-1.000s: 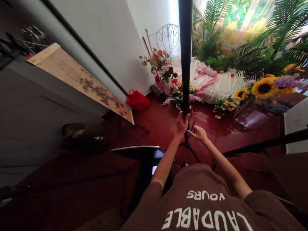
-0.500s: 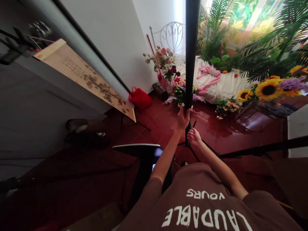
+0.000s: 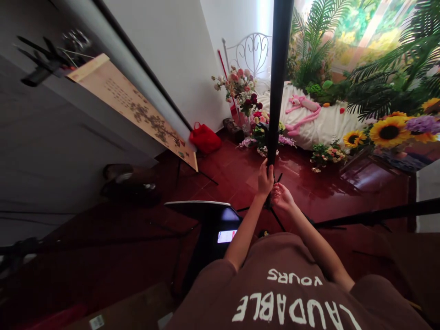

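Note:
A tall black stand (image 3: 277,82) rises upright in front of me, its thin tripod legs spread on the red tiled floor. My left hand (image 3: 266,179) is closed around the lower part of its pole. Just below and to the right, my right hand (image 3: 282,197) has its fingers curled in against the stand, palm turned partly up. Whatever its fingertips pinch there is too small to make out.
A black surface with a lit phone (image 3: 226,236) is left of my arms. Beyond are a hanging scroll (image 3: 137,114), a red bag (image 3: 205,137), flowers (image 3: 256,119), sunflowers (image 3: 388,132) and a bed with a pink plush toy (image 3: 304,107). Another black pole (image 3: 378,213) crosses at right.
My left hand has slid slightly down the pole, and its thumb now lies along it. My right hand has rolled palm-up beside the stand. The view has shifted, showing more of the phone.

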Available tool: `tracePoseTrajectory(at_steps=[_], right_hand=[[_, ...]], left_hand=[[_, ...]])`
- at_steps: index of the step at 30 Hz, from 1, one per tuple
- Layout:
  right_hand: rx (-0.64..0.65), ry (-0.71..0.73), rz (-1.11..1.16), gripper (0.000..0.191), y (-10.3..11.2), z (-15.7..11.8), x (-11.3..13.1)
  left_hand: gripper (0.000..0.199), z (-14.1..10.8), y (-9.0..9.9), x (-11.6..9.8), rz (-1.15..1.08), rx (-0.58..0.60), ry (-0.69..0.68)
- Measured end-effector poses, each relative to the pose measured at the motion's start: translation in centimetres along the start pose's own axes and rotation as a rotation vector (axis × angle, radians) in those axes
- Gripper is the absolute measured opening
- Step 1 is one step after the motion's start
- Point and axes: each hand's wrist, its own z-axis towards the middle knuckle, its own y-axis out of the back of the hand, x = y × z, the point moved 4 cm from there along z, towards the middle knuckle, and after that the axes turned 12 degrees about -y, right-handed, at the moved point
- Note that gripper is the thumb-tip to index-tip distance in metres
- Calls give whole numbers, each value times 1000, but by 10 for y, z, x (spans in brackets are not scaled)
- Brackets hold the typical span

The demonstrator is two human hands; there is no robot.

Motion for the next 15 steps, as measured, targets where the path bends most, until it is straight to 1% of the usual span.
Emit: tracePoseTrajectory(at_steps=[2, 5, 7, 8, 10, 12, 15], right_hand=[[-41, 23, -58, 13, 10, -17, 5], [-161, 146, -149, 7, 36, -48, 17], [-255, 239, -206, 9, 58, -71, 24], [-298, 276, -240, 13, 69, -82, 28], [-369, 337, -310, 19, 90, -105, 32], [-438, 396, -350, 23, 109, -128, 36], [-538, 505, -336, 24, 135, -161, 38]], left_hand=[[51, -26, -1, 14, 37, 17, 33], [55, -69, -4, 31, 62, 31, 105], [57, -101, -10, 40, 53, 42, 189], [58, -116, -16, 43, 34, 67, 229], [60, -145, -31, 45, -24, 154, 289], [60, -167, -49, 41, -75, 271, 313], [54, -184, -80, 24, -137, 487, 251]])
